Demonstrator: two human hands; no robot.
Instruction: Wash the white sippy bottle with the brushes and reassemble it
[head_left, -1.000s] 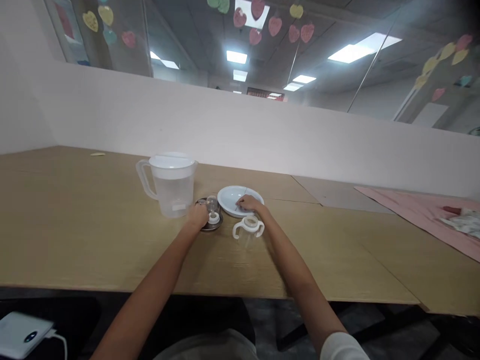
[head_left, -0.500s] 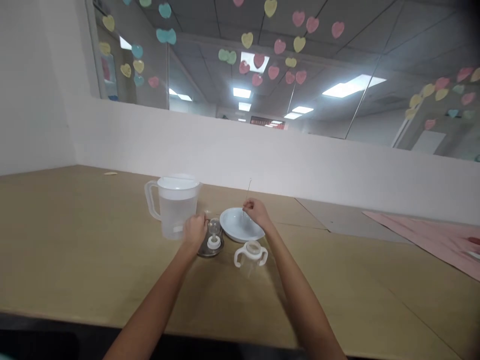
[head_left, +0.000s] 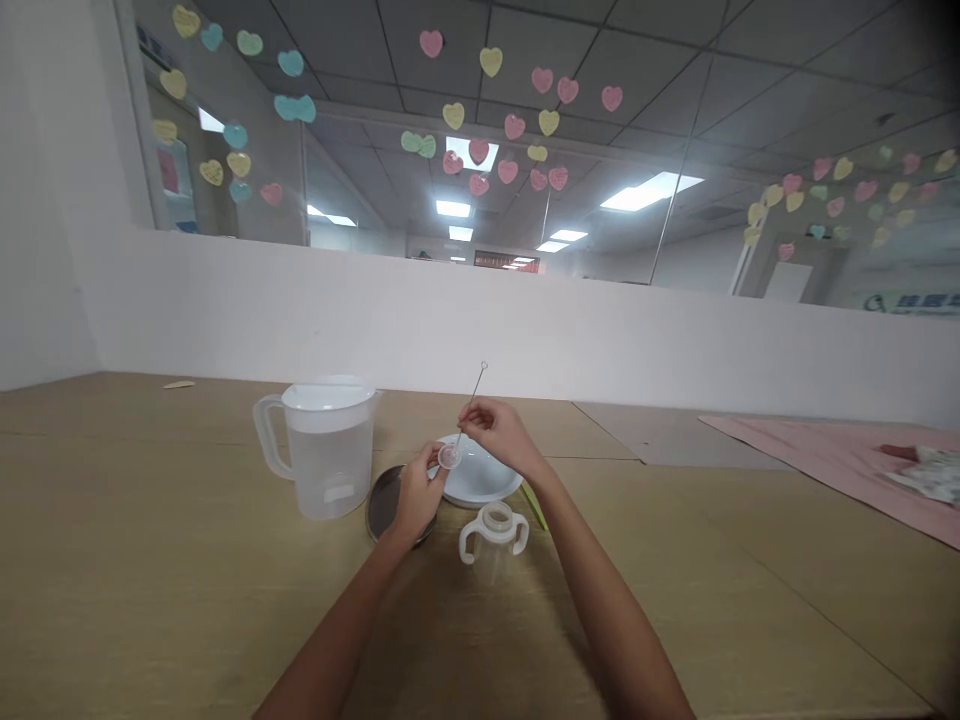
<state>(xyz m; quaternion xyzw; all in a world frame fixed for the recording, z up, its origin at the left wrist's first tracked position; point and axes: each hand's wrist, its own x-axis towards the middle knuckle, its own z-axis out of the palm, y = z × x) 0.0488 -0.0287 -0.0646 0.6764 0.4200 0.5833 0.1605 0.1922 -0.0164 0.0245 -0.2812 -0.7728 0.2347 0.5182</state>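
A thin wire tool (head_left: 475,383) is being pinched by the right hand (head_left: 498,432), its lower end being held at a small clear piece (head_left: 449,456), which is being gripped by the left hand's (head_left: 417,497) fingers before the bowl (head_left: 486,484). Behind the left hand, a dark tray (head_left: 383,499) is being partly hidden.
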